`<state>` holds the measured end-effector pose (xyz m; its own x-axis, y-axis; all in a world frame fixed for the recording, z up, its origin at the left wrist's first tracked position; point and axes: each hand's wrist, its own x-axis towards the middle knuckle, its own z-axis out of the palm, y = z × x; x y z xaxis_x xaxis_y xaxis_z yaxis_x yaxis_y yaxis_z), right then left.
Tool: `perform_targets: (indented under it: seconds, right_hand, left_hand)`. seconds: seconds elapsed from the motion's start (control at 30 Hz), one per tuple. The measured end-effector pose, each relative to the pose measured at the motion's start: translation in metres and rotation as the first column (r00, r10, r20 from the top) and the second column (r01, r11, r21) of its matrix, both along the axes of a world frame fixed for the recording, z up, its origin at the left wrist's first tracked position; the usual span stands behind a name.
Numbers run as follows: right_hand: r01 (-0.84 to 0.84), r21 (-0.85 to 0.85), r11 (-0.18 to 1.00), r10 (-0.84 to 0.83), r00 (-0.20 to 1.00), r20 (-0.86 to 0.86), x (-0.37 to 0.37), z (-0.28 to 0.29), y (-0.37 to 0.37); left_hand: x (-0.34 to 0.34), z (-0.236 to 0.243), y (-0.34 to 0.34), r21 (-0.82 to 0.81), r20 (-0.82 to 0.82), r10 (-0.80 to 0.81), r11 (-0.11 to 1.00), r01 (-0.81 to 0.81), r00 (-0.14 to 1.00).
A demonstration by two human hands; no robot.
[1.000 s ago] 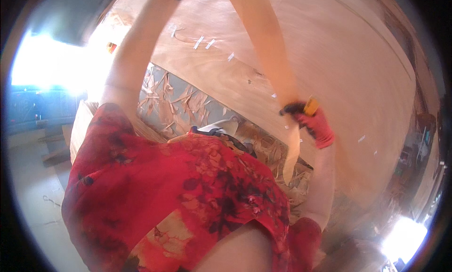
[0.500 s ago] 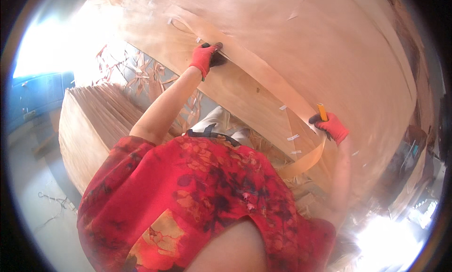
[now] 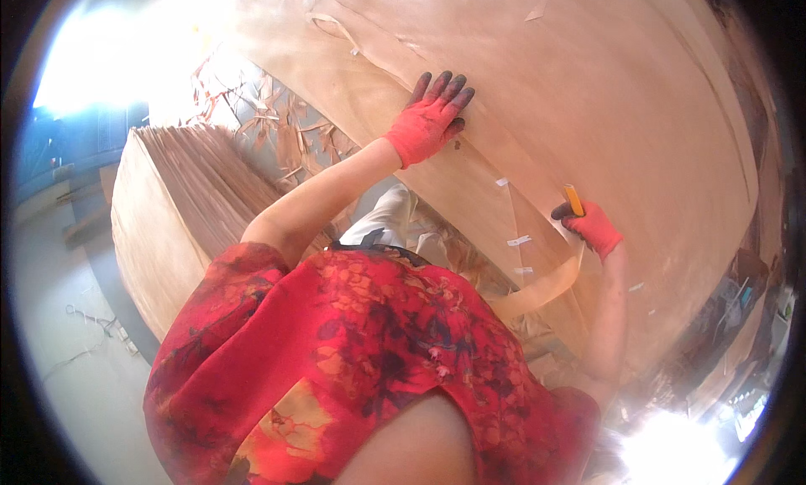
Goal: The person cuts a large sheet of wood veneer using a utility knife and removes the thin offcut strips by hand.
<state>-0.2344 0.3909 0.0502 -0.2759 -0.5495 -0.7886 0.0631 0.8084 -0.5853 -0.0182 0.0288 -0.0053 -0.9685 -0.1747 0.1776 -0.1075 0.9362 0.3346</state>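
A large, thin tan wood veneer sheet point(image 3: 604, 99) spreads out before me. My left hand point(image 3: 430, 122), in a red glove with dark fingertips, lies flat on it near the seam with its fingers spread and nothing held. Farther right, my gloved right hand point(image 3: 594, 228) is closed around a yellow utility knife point(image 3: 574, 200); its handle sticks up and the blade is hidden. From beneath that hand a narrow veneer strip point(image 3: 541, 290) curls down toward my body. Small white tape pieces point(image 3: 519, 241) sit on the veneer between my hands.
A tall stack of veneer sheets point(image 3: 151, 208) stands at my left. Torn veneer scraps point(image 3: 294, 141) litter the floor beyond it. Another loose curled strip point(image 3: 336, 27) lies at the sheet's far left. Dark clutter point(image 3: 730, 300) is at the right edge, partly blurred.
My left hand has moved right along the seam, going from a closed grip at the strip's edge to lying flat with fingers spread. The right hand and knife have hardly moved.
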Motion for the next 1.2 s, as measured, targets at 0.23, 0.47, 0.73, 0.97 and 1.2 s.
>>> perform_targets:
  seconds: [0.23,0.47,0.73,0.97,1.2]
  right_hand:
    - [-0.039,0.042,0.998,0.048,0.971,-0.235,-0.022,0.032,0.041]
    - [-0.069,0.396,0.916,0.399,0.278,-0.874,0.011,0.153,-0.003]
    - [0.13,-0.567,0.813,-0.293,0.934,-0.205,0.051,0.155,-0.066]
    - [0.434,-0.481,0.762,-0.406,0.898,0.168,0.074,0.082,-0.094]
    - [0.696,-0.441,0.566,-0.518,0.717,0.467,0.091,0.052,-0.106]
  left_hand:
    - [-0.001,-0.027,0.016,-0.047,-0.018,0.01,0.999,-0.01,1.0]
    - [0.004,-0.029,0.011,-0.054,-0.06,0.034,0.998,-0.037,0.998]
    - [0.005,-0.027,0.009,-0.016,-0.087,0.019,1.0,-0.021,0.996]
    - [0.003,-0.029,0.01,0.026,-0.081,0.028,0.999,-0.025,0.996]
    - [0.005,-0.03,0.01,0.072,-0.081,0.049,0.996,-0.043,0.995]
